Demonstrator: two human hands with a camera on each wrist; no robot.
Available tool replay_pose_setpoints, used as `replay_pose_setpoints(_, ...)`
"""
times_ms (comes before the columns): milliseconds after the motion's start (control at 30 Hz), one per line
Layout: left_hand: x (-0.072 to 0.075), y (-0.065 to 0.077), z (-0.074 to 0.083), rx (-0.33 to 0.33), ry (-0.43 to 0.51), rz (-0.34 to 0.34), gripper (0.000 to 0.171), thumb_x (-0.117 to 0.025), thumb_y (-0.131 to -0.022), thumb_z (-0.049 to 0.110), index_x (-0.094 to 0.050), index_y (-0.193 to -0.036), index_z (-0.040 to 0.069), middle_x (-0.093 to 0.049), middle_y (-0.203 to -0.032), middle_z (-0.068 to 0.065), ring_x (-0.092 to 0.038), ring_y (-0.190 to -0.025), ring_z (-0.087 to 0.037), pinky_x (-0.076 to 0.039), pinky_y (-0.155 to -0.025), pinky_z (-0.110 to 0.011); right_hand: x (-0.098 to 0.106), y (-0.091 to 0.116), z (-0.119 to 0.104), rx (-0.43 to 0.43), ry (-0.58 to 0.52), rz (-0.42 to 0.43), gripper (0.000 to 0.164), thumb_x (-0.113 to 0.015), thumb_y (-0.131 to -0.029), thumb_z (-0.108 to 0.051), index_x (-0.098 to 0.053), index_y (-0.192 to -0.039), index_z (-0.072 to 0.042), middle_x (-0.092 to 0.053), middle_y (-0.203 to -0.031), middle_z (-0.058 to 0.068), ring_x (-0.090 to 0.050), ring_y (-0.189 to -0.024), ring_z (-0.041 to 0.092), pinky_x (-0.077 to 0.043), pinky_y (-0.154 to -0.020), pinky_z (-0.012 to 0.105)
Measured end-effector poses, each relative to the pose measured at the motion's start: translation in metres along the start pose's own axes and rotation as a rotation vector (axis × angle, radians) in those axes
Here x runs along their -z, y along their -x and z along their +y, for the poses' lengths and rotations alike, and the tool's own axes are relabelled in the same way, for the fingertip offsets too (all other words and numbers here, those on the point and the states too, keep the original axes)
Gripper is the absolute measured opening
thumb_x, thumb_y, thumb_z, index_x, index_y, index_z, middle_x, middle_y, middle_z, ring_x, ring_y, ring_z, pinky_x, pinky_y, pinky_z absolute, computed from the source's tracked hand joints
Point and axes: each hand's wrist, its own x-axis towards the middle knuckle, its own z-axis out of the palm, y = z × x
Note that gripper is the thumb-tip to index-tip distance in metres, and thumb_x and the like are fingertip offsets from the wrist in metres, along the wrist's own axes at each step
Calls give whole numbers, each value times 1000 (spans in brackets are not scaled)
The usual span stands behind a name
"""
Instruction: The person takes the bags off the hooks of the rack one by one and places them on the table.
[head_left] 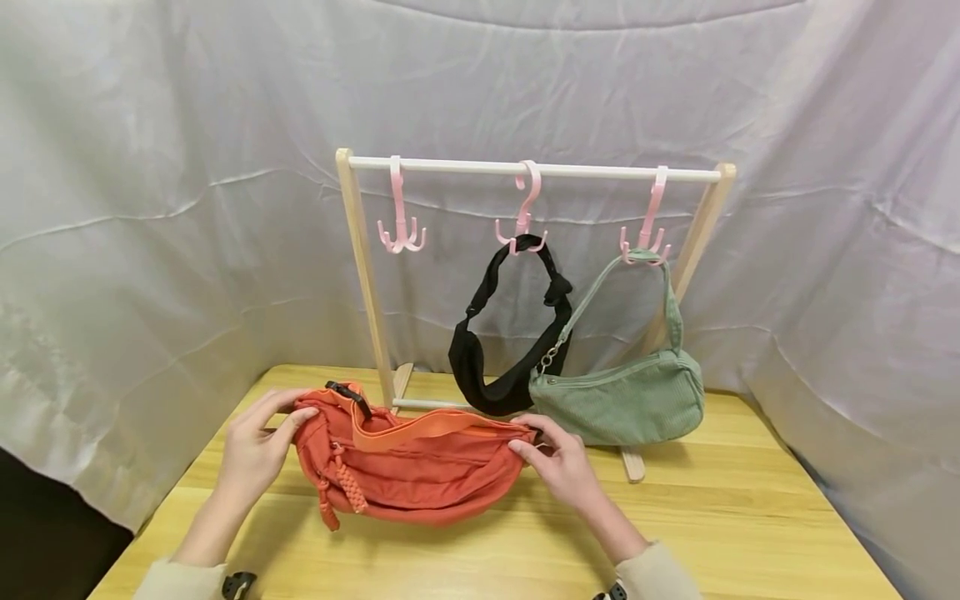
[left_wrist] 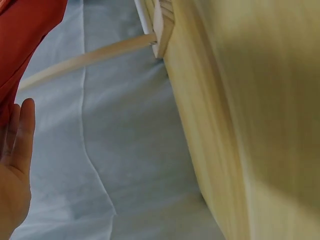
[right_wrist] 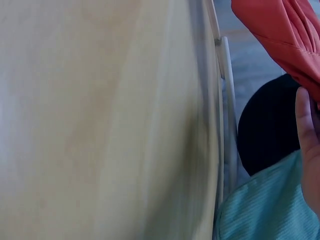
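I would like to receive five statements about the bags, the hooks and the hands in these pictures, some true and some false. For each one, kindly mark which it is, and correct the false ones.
1. The left hand and the right hand both hold the red bag. True.
2. The braided cords on the red bag are black. False: they are red.
3. The green bag hangs from the rightmost pink hook. True.
4. The black bag shares a hook with the green bag. False: it hangs from the middle pink hook.
5. The leftmost pink hook carries no bag. True.
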Motion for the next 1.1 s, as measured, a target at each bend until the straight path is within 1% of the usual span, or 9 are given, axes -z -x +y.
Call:
replay_pose_setpoints(200,9,9,-11,30,-32,4,39,-79,-76,-22,-78,-108,1,-74,-96,-4,-64,-89,7,-52,-63,-8,-12,-2,-5,-108,3,-54,28,-76,-94,-3,-71,-120,-12,-75,-103,8,-68,-78,8,-59,-63,26)
replay_pose_setpoints(300,12,14,-16,49,-45,5,39,-79,-76,-23,-78,-107,1,-74,-95,-1,-63,-88,9,-52,-63,-8,-20,-4,-8,-157,32,-72,25,-77,-95,-11,-72,-119,-16,-76,-101,4,-69,-78,8,-60,-64,27)
replay_pose_setpoints(400,14,17,-22,76,-32,6,39,-78,-77,-23,-78,-108,0,-74,-95,0,-63,-87,9,-53,-61,-9,-25,-6,-10,-202,55,-84,24,-77,-95,-15,-72,-119,-18,-76,-97,2,-68,-76,8,-58,-64,26)
replay_pose_setpoints(467,15,19,-26,87,-22,12,39,-78,-76,-23,-77,-108,-1,-75,-94,0,-63,-85,9,-53,-60,-10,-28,-6,-12,-230,56,-91,25,-77,-95,-17,-72,-119,-19,-75,-97,2,-67,-75,9,-57,-63,25)
replay_pose_setpoints(600,17,22,-34,98,-52,5,42,-80,-74,-23,-78,-108,1,-74,-93,5,-63,-83,13,-52,-60,-9,-33,-5,-14,-271,24,-113,25,-77,-95,-17,-71,-120,-16,-75,-97,5,-65,-75,10,-56,-61,23)
replay_pose_setpoints(733,22,21,-42,104,-59,-8,43,-79,-73,-24,-78,-109,0,-73,-92,9,-64,-78,13,-52,-59,-9,-41,-6,-15,-301,-2,-133,27,-77,-95,-16,-70,-121,-13,-75,-96,8,-65,-77,9,-56,-61,24)
replay_pose_setpoints(867,27,20,-48,108,-57,-15,43,-79,-73,-25,-77,-109,-1,-73,-88,7,-63,-76,13,-51,-60,-8,-51,-7,-15,-351,-33,-147,29,-76,-95,-13,-69,-123,-11,-76,-94,9,-66,-75,12,-61,-62,35)
replay_pose_setpoints(967,31,19,-51,93,-79,-13,45,-81,-72,-23,-78,-109,1,-73,-85,2,-62,-81,14,-49,-67,-5,-58,-8,-15,-397,-72,-150,31,-75,-96,-10,-68,-126,-11,-76,-94,10,-68,-73,19,-62,-62,46)
replay_pose_setpoints(1100,35,19,-58,73,-118,-11,46,-83,-70,-22,-78,-109,2,-74,-84,-2,-60,-85,17,-45,-76,-2,-68,-8,-13,-442,-82,-163,32,-74,-96,-11,-68,-128,-14,-76,-95,10,-70,-73,24,-62,-63,48)
